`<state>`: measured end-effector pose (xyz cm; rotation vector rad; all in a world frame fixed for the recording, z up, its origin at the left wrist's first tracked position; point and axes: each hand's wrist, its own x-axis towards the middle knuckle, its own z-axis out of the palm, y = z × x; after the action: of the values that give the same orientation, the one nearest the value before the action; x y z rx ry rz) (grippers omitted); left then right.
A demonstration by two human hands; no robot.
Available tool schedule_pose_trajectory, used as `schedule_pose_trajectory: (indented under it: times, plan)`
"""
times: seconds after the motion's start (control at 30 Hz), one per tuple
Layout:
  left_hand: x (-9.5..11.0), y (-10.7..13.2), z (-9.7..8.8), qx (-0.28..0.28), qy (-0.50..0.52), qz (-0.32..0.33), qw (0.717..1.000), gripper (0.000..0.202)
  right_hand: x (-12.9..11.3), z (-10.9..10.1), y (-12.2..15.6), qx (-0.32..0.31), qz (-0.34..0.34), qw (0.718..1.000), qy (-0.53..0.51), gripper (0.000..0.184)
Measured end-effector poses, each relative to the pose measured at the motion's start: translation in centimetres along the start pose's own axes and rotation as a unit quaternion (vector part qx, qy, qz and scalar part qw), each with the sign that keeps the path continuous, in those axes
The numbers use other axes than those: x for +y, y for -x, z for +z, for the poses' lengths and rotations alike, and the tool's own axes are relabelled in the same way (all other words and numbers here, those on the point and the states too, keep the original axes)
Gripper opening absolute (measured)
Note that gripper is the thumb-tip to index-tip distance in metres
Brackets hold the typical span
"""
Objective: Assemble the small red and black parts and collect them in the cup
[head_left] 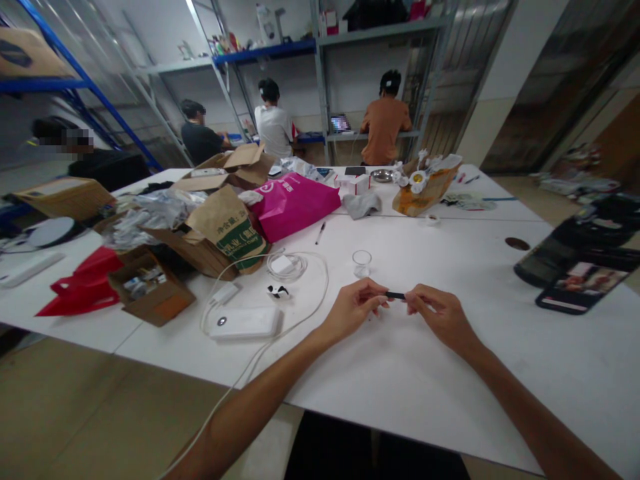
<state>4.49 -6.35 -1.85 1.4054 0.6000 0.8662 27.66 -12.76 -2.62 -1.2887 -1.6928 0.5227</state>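
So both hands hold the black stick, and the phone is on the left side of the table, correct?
Not quite: the head view shows the phone on the right side of the table. The left hand and right hand hold the black stick.

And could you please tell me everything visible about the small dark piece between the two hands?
The small dark piece looks slim, straight and nearly black; its material and finer parts cannot be made out at this size. It sits almost level over the white table, pinched by the left hand on one side and the right hand on the other, which cover its ends.
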Motion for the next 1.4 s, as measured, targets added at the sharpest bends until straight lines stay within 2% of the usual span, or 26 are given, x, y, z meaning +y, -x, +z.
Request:
schedule_pose_trajectory:
  times: [0.07, 0.17, 0.27, 0.37, 0.53, 0.63, 0.7, 0.83, 1.0, 1.07, 1.23, 1.4]
  plan:
    - [0.0, 0.0, 0.1, -0.002, 0.0, 0.001, 1.0, 0.041, 0.1, 0.1, 0.0, -0.004, 0.01, 1.0, -0.002, 0.046]
    - [0.1, 0.0, 0.1, -0.003, 0.002, 0.001, 1.0, 0.041, 0.1, 0.4, 0.0, 0.009, 0.032, 0.998, -0.045, 0.032]
    - [0.2, -0.1, 0.1, -0.001, -0.003, 0.0, 1.0, 0.042, 0.1, 0.6, 0.0, 0.03, 0.042, 0.995, -0.083, 0.04]
    - [0.2, -0.1, 0.0, 0.0, -0.004, 0.003, 1.0, 0.042, 0.1, 0.5, 0.0, 0.019, 0.036, 0.996, -0.077, 0.032]
    - [0.0, 0.0, 0.1, -0.004, -0.001, 0.0, 1.0, 0.042, 0.1, -0.1, 0.0, -0.013, 0.038, 0.999, -0.023, 0.047]
    - [0.0, 0.0, 0.1, -0.005, 0.004, 0.002, 1.0, 0.042, 0.0, -0.6, -0.2, -0.007, 0.041, 0.998, -0.049, 0.033]
    - [0.1, 0.0, 0.1, -0.005, 0.011, 0.004, 1.0, 0.042, 0.0, -1.0, -0.2, 0.004, 0.028, 0.997, -0.066, 0.036]
    - [0.2, 0.0, 0.1, -0.01, 0.017, 0.003, 1.0, 0.043, 0.4, -1.6, 0.0, -0.033, -0.016, 0.999, -0.039, 0.024]
    - [0.1, 0.1, -0.1, -0.029, 0.002, -0.008, 1.0, 0.043, 0.5, -1.9, 0.4, -0.007, -0.042, 0.999, 0.001, 0.018]
    - [0.0, 0.2, -0.1, -0.035, -0.005, -0.013, 0.999, 0.044, 0.1, -1.9, 0.4, -0.025, -0.059, 0.998, 0.026, 0.013]
    - [0.1, 0.3, 0.2, -0.052, 0.003, -0.018, 0.998, 0.045, -0.7, -1.2, 0.5, -0.064, -0.08, 0.994, 0.044, 0.019]
    - [0.3, 0.2, 0.2, -0.049, 0.031, -0.018, 0.998, 0.044, -0.7, -0.8, 0.6, -0.026, -0.133, 0.988, 0.068, 0.012]
